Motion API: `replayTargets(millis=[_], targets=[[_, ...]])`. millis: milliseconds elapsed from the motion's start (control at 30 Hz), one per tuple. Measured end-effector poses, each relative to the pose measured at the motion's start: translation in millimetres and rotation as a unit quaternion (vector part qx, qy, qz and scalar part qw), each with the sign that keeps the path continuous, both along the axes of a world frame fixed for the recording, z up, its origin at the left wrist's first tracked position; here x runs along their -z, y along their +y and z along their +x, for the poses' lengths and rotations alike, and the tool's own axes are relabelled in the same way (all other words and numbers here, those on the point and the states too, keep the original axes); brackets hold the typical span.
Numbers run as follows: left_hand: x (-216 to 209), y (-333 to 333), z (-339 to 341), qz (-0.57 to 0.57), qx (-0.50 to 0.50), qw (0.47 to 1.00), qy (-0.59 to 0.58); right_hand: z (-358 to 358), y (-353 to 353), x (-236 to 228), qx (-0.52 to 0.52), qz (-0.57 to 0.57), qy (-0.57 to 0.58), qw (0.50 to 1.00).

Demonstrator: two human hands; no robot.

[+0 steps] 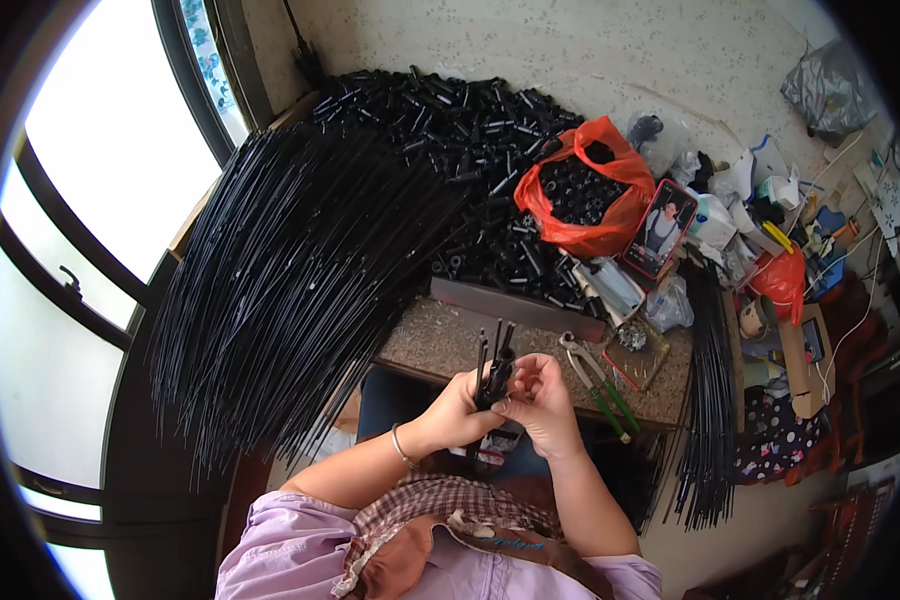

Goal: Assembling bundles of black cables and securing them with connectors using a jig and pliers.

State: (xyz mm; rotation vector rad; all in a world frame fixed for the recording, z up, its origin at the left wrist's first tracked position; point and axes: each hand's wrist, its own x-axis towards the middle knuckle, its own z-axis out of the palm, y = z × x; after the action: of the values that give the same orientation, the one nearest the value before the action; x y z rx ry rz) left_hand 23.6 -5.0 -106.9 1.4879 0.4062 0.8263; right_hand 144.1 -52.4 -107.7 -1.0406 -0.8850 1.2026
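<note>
In front of my body, just off the near edge of the table, my left hand (455,412) is wrapped round a small bundle of black parts with thin rods (497,375). A few thin rod ends stick up out of that grip. From the other side my right hand (542,408) pinches the lower part of the bundle with thumb and fingers, its other fingers curled. The fingers hide how the parts join. A large fan of thin black rods (290,260) lies to the left, its ends hanging past the table's edge.
Short black tubular parts (440,115) are heaped at the back. An orange-red bag (610,235) holds small black pieces beside a phone (660,228). Green-handled pincers (598,385) lie right of my hands. More black rods (708,410) hang over the table's right side.
</note>
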Motion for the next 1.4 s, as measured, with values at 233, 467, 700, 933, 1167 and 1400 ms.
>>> replayTargets(millis=[233,467,700,933,1167,1400], targets=[[-16,-22,-9,-0.002,-0.071,0.997,0.005,-21,-37,-38,0.201,0.223,-0.497,0.814],[-76,-20,-48,0.135,0.055,0.989,-0.037,-4,-75,-48,0.206,0.405,-0.626,0.634],[-55,-45,-51,0.076,-0.063,0.994,-0.038,20,-114,29,0.132,-0.064,-0.847,0.511],[-77,-40,-75,0.190,-0.051,0.980,0.011,-13,-114,-33,0.049,-0.175,-0.191,0.965],[-72,-32,-94,0.127,-0.112,0.981,-0.098,-46,-141,-96,0.115,0.243,-0.745,0.610],[-80,-36,-93,0.140,-0.119,0.979,-0.085,-31,-131,-99,0.090,0.285,-0.776,0.555]])
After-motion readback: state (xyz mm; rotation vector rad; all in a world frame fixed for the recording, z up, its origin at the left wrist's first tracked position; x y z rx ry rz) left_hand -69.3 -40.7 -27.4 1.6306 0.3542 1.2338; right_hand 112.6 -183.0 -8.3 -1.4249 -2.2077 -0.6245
